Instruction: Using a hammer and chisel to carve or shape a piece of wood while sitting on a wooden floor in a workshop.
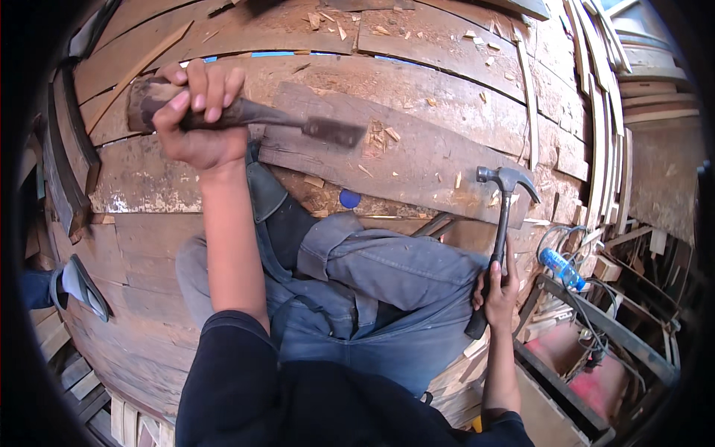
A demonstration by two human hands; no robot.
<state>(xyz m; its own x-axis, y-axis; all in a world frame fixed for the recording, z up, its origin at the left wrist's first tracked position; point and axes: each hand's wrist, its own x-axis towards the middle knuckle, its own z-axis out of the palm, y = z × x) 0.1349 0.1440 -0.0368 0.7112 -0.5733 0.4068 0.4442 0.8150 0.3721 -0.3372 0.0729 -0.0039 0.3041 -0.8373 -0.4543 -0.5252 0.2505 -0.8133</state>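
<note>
The left hand (201, 123) curls fully round a wood-handled chisel (261, 115), blade right of its fingers, likely for control; the right hand (502, 296) closes loosely round a claw hammer (503, 223), head above its fingers, perhaps for balance.

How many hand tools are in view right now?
2 that I can make out: the wooden-handled tool, gripped in the left hand, and the hammer, held upright in the right hand. Others may be hidden.
</note>
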